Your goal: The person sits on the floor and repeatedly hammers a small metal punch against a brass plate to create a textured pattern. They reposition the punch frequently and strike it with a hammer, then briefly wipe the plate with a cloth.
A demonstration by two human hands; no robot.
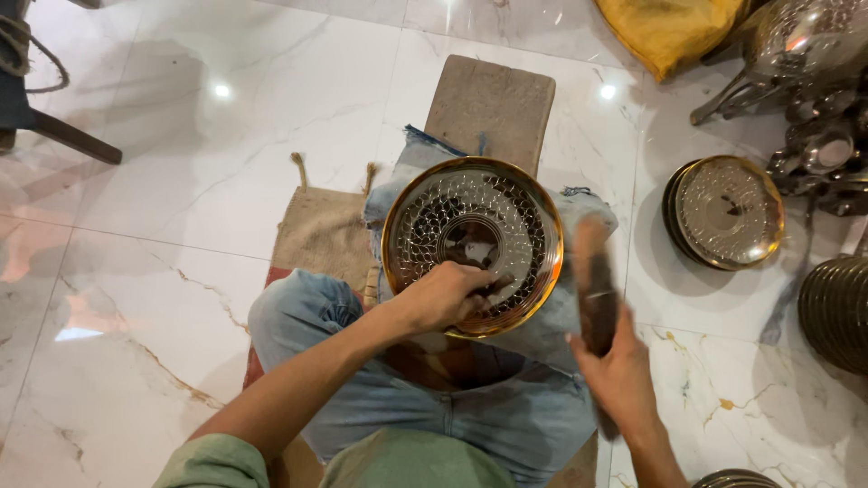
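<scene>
A round brass-rimmed metal plate (470, 244) with a hammered, patterned surface rests on my lap over blue denim cloth. My left hand (445, 295) presses a small dark tool against the plate's near side. To the right of the plate, my right hand (617, 370) grips a dark wooden mallet (594, 285), raised and blurred.
A stack of similar patterned plates (723, 212) lies on the marble floor at the right, with more stacked discs (836, 312) and shiny metal vessels (800, 54) beyond. A stone block (490, 108) and burlap mat (321, 230) lie ahead. A yellow sack (669, 27) is at top.
</scene>
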